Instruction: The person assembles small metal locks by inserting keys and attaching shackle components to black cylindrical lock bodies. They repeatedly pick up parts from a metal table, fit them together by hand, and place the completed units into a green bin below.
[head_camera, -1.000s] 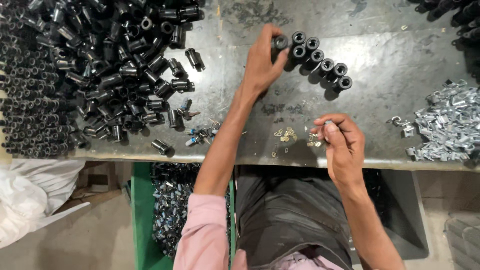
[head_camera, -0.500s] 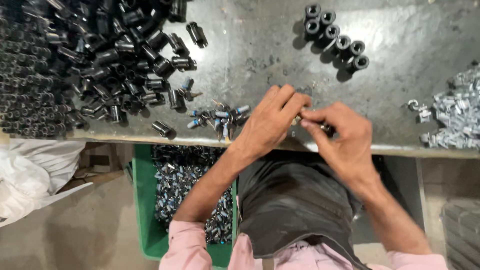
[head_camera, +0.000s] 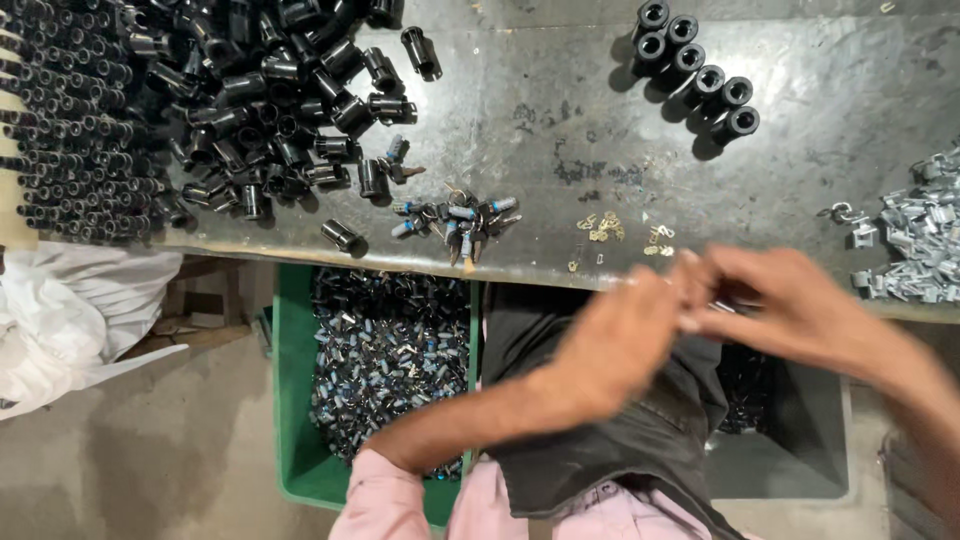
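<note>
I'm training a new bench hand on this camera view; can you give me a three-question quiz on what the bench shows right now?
1. True or false: the upright black cylindrical sleeves stand grouped at the far side of the grey metal bench.
2. What sits below the bench edge, left of the person's lap? A) green plastic crate of small parts B) a red bucket C) a wooden stool
3. Where do the left hand and right hand meet?

Key:
1. True.
2. A.
3. At the near bench edge, close together, just below the small brass-coloured bits; both are blurred, so what they hold cannot be told.
</note>
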